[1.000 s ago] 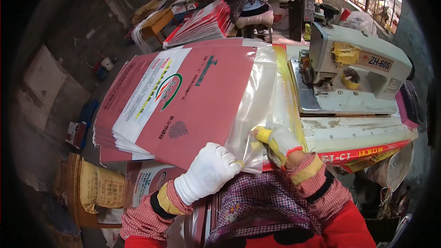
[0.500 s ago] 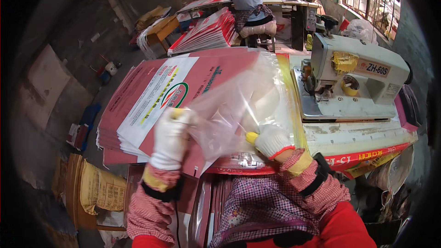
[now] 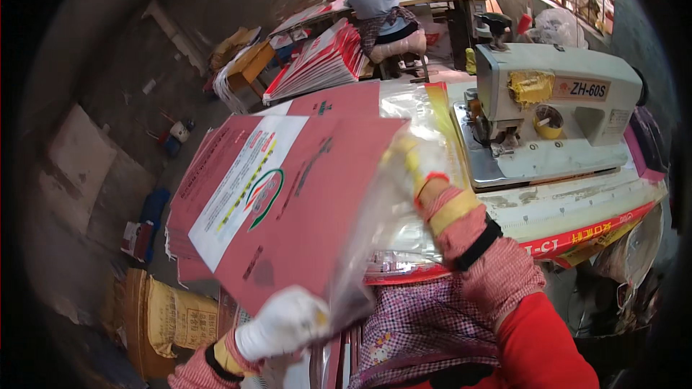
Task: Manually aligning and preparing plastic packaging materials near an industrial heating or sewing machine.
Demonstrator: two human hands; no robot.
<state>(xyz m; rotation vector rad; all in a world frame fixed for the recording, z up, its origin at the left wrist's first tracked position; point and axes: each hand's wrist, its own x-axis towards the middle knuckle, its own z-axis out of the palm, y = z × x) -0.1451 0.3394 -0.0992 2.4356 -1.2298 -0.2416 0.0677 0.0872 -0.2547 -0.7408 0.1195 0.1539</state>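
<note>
A dark red printed sack (image 3: pixel 317 173) with a white band lies slantwise over a stack of similar sacks, its near end lifted toward me. Along its right edge hangs a clear plastic liner (image 3: pixel 362 245), partly over the sack. My left hand (image 3: pixel 285 323), in a white glove, is closed at the sack's near corner, where sack and plastic meet. At the far right corner my right hand (image 3: pixel 420 160), gloved with yellow fingertips, is closed on the liner's edge; motion blurs its fingers. More clear plastic (image 3: pixel 412 104) lies flat under and beyond the right hand.
A white sewing machine (image 3: pixel 555 108) stands on the table at right, with a yellow tape roll (image 3: pixel 548 122) on it. A purple box (image 3: pixel 645 145) sits beside it. Beyond, a person (image 3: pixel 371 7) sits by a pile of red-and-white sacks (image 3: pixel 321 61). A yellow sack (image 3: pixel 180 315) hangs over furniture at lower left.
My left hand has moved down toward me, and my right hand up and away. The liner, earlier spread between both hands over the stack, now runs along the sack's right edge. The sack has shifted and tilted.
</note>
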